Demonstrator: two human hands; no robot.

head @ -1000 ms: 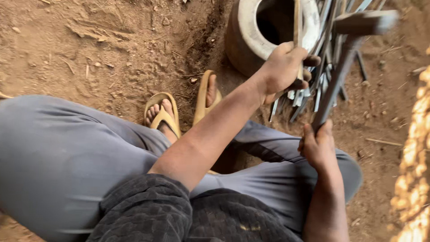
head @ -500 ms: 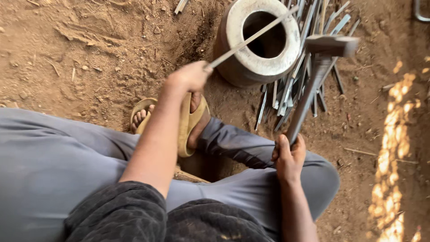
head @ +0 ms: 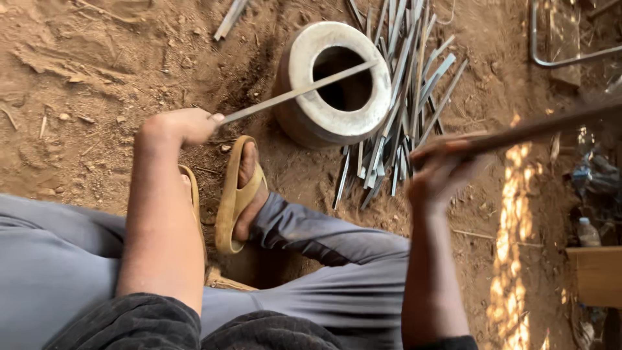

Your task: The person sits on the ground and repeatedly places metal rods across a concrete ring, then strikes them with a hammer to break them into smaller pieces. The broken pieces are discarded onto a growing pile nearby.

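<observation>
Long thin grey metal strip (head: 295,93): flat, narrow, likely light and stiff with some spring along its length; edges may be sharp, surface dusty rather than slick. It is held at its near end by the left hand (head: 181,124), fingers curled fully closed around it, and it runs up and right so that its far end lies across the mouth of the pale round hollow metal cylinder (head: 304,104). Best purchase looks to be the end, as held, clear of the part over the opening. The cylinder stands on the dirt with its round bore facing up; the bore is dark and I cannot tell whether anything is inside. The right hand (head: 435,174) is closed around a long brown wooden handle (head: 518,131), motion-blurred, its head out of view. Just right of the cylinder, a loose heap of similar grey metal strips (head: 405,110) lies on the reddish dirt ground (head: 84,78). Nearer, a foot in a tan sandal (head: 238,194), grey trousers (head: 337,259).
</observation>
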